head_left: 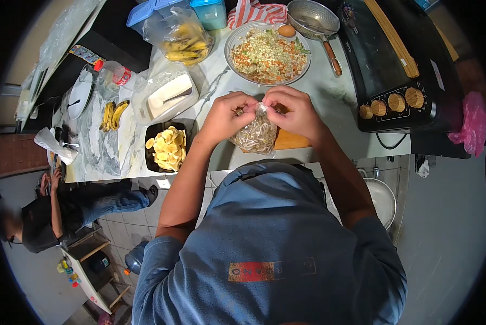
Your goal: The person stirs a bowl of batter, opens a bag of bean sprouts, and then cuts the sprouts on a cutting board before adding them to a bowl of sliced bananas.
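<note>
A clear plastic bag of what look like bean sprouts (258, 135) sits at the counter's near edge, in front of my body. My left hand (232, 112) pinches the gathered neck of the bag from the left. On the other side, my right hand (292, 111) has its fingertips closed on the same neck. Partly behind the bag lies a wooden board (291, 141). Just beyond my hands is a large plate (230, 64) heaped with chopped vegetables (267, 57), with a brown egg (286, 31) on its far rim.
Left of my arm are a black bowl of banana slices (167, 149), a plastic tub of white powder (140, 108) and bananas (114, 115). A pan (313, 19) stands behind, its handle pointing toward me. At right sits a griddle (397, 70). Another person (48, 216) stands at far left.
</note>
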`<state>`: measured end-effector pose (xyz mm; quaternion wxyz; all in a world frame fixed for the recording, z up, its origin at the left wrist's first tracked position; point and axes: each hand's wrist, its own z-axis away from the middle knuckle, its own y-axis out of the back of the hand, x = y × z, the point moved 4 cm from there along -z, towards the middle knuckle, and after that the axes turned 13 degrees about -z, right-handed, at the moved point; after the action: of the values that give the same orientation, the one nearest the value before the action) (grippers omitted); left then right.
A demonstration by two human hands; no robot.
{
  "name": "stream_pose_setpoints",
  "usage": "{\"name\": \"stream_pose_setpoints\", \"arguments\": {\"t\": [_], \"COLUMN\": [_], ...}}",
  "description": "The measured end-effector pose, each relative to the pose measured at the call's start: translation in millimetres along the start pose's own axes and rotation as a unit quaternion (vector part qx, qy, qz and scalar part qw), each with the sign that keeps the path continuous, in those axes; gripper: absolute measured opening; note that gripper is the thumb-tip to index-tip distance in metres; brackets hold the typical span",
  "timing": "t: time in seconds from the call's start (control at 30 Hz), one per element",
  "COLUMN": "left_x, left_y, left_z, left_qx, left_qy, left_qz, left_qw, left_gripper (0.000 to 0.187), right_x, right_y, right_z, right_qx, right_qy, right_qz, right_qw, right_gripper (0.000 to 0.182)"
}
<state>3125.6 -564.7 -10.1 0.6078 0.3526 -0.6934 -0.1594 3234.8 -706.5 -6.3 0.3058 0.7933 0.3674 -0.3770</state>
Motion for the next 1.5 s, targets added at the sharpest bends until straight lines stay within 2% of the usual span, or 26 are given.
{"name": "stream_pose_setpoints", "arguments": {"t": [0.1, 0.2, 0.27, 0.33, 0.5, 0.6, 0.7, 0.77, 0.93, 1.0, 1.13, 1.2, 1.3, 1.37, 1.43, 1.5], "left_x": [0.9, -1.3, -4.2, 0.7, -1.4, 1.6, 3.0, -7.1, -13.5, -11.1, -12.1, -12.0, -13.5, -8.5, -6.8, -5.4], "left_y": [-4.1, -6.6, -5.6, -2.0, -3.5, -2.2, -4.4, -6.1, -1.9, 0.3, 7.7, 12.0, 18.3, 20.1, 25.2, 27.4], "left_z": [2.7, 3.9, 5.5, 4.5, 1.4, 1.0, 0.7, 0.9, -0.4, 1.0, 0.8, 1.3, 2.6, 2.8, 0.1, 1.9], "left_qx": [0.003, -0.004, -0.046, -0.053, -0.051, -0.040, -0.011, 0.036, 0.101, 0.108, 0.096, 0.129, 0.186, 0.194, 0.205, 0.209], "left_qy": [-0.010, 0.031, 0.084, 0.086, 0.056, 0.045, 0.005, 0.065, 0.068, 0.103, 0.067, 0.077, 0.045, 0.056, 0.048, 0.046], "left_qz": [0.026, 0.061, 0.138, 0.121, 0.089, 0.049, -0.010, 0.031, 0.050, 0.176, 0.117, 0.150, 0.138, 0.170, 0.168, 0.189], "left_qw": [1.000, 0.998, 0.986, 0.988, 0.993, 0.997, 1.000, 0.997, 0.991, 0.973, 0.986, 0.977, 0.972, 0.964, 0.963, 0.958], "left_gripper": [0.021, 0.018, 0.016, 0.017, 0.019, 0.019, 0.017, 0.016, 0.014, 0.013, 0.016, 0.013, 0.013, 0.013, 0.013, 0.013], "right_x": [-3.9, -6.5, -2.6, -0.2, -4.3, -4.9, -4.4, -4.7, -5.7, 2.9, 4.0, -1.5, 17.6, 15.3, 13.9, 0.9], "right_y": [-3.4, -7.3, -6.0, -5.4, -4.0, -0.8, 0.4, 0.4, -2.5, -3.1, -4.0, -7.9, -15.7, -19.1, -19.4, -20.3], "right_z": [-1.6, -4.1, -3.4, -2.9, -5.3, -4.4, -3.1, -1.3, 3.8, 8.3, 6.2, 2.3, 6.7, 6.5, 3.3, -3.0], "right_qx": [0.002, 0.005, 0.000, -0.004, -0.010, -0.026, -0.041, -0.047, -0.045, 0.022, 0.048, 0.037, 0.013, 0.004, 0.013, 0.001], "right_qy": [-0.004, 0.001, -0.019, -0.041, -0.002, -0.011, -0.036, -0.053, -0.093, -0.211, -0.181, -0.122, -0.102, -0.083, -0.162, -0.176], "right_qz": [0.026, 0.013, 0.014, 0.015, 0.018, 0.025, -0.017, -0.006, -0.008, -0.033, 0.000, -0.018, -0.001, 0.014, -0.036, -0.054], "right_qw": [1.000, 1.000, 1.000, 0.999, 1.000, 0.999, 0.998, 0.997, 0.995, 0.977, 0.982, 0.992, 0.995, 0.996, 0.986, 0.983], "right_gripper": [0.015, 0.015, 0.015, 0.014, 0.014, 0.012, 0.011, 0.012, 0.016, 0.020, 0.024, 0.028, 0.029, 0.027, 0.022, 0.021]}}
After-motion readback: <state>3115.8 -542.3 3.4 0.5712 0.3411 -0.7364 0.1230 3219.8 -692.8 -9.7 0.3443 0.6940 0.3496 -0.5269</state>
